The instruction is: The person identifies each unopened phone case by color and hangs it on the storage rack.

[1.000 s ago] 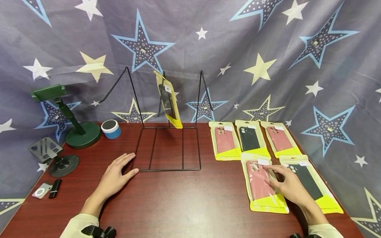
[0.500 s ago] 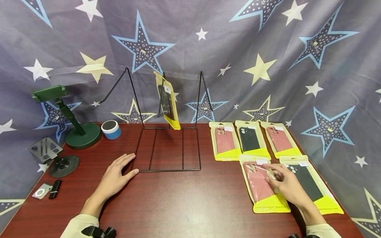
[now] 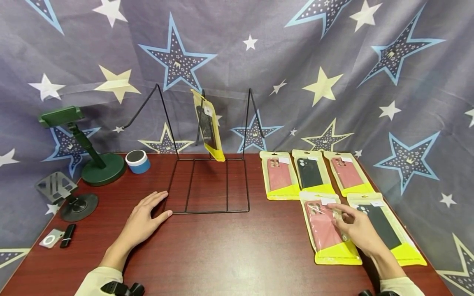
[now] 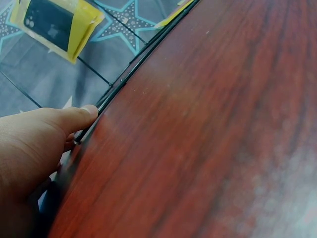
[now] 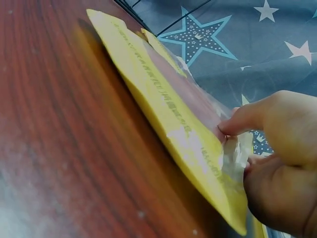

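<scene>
My right hand [image 3: 357, 230] pinches the long right edge of a pink phone case in its yellow packet [image 3: 327, 230], thumb and fingers closed on the clear plastic. In the right wrist view that edge is raised off the counter [image 3: 237, 255] while the far edge rests on the wood. The packet lies near the right front of the counter, just beside a black phone case packet [image 3: 389, 230] on its right. Behind these, a row of three packets lies flat: a pink one [image 3: 279, 174], a black one [image 3: 311, 172] and another pink one [image 3: 348, 172].

My left hand [image 3: 142, 222] rests palm down on the counter, fingers straight and holding nothing. In the left wrist view its thumb [image 4: 79, 116] touches the front left corner of the black wire display rack [image 3: 209, 187]. A further black phone case in a yellow packet [image 3: 208, 123] hangs from the middle upright of the rack, clear of the counter.

At the left rear stand a green phone holder [image 3: 92, 152] and a small blue-and-white round speaker [image 3: 138, 161]. Nearer, a grey folding phone stand [image 3: 66, 195] sits on a round base, with a small silver square item [image 3: 51, 239] and a black stick-shaped item [image 3: 68, 235] at the left edge. A star-printed cloth [image 3: 333, 61] forms the backdrop.
</scene>
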{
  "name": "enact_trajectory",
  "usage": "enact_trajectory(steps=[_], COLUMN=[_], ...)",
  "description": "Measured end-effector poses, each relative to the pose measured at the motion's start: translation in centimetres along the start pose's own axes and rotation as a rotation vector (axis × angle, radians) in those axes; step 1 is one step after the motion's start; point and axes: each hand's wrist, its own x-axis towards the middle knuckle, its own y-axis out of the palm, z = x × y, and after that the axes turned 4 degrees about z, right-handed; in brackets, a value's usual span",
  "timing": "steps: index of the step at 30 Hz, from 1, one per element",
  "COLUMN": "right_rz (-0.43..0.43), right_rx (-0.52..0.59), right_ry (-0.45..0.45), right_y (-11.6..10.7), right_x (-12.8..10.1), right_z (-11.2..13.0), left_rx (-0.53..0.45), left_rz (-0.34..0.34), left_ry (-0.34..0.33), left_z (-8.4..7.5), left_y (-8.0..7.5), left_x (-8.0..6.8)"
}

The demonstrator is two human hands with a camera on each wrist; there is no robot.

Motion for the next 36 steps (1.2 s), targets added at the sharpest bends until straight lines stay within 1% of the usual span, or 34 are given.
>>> enact_trajectory(steps=[5, 7, 9, 15, 18, 21, 24, 25, 28, 32, 36], right_rz=[0.023, 0.019, -0.004, -0.113, -0.114, -0.098, -0.093, -0.091, -0.103, -0.125, -0.136], right_rx=[0.052, 0.063, 0.057, 0.033, 0.034, 0.055, 0.120, 0.160, 0.208, 0.189, 0.201], right_ry=[-0.004, -0.004, -0.001, -0.003, -0.019, -0.056, -0.099, -0.112, -0.156, -0.204, -0.223], right_y=[-0.2, -0.1, -0.1, 0.1, 0.1, 0.2, 0.4, 0.5, 0.7, 1.1, 1.6], right_x=[0.1, 0.1, 0.2, 0.1, 0.1, 0.2, 0.3, 0.4, 0.7, 1.1, 1.5], right_z=[0.1, 0.1, 0.1, 0.5, 0.7, 1.1, 1.9, 2.2, 3.3, 5.0, 7.0], left_rx=[-0.001, -0.001, -0.003, 0.001, 0.000, -0.003, -0.001, -0.002, -0.002, 0.000, -0.002], left_rz=[-0.004, -0.004, -0.002, 0.005, 0.005, 0.004, 0.002, 0.004, 0.007, 0.008, 0.005], left_ry=[0.001, 0.001, -0.001, -0.003, -0.003, -0.004, -0.002, -0.003, -0.004, -0.006, -0.005], left_z=[0.0, -0.1, -0.1, -0.2, -0.3, -0.3, -0.2, -0.2, -0.1, -0.1, -0.3], left_y=[0.0, 0.0, -0.1, -0.2, -0.2, -0.3, -0.2, -0.2, -0.1, -0.1, -0.3], left_x=[0.0, -0.1, -0.1, 0.1, 0.1, 0.1, 0.0, 0.0, 0.0, 0.0, -0.1])
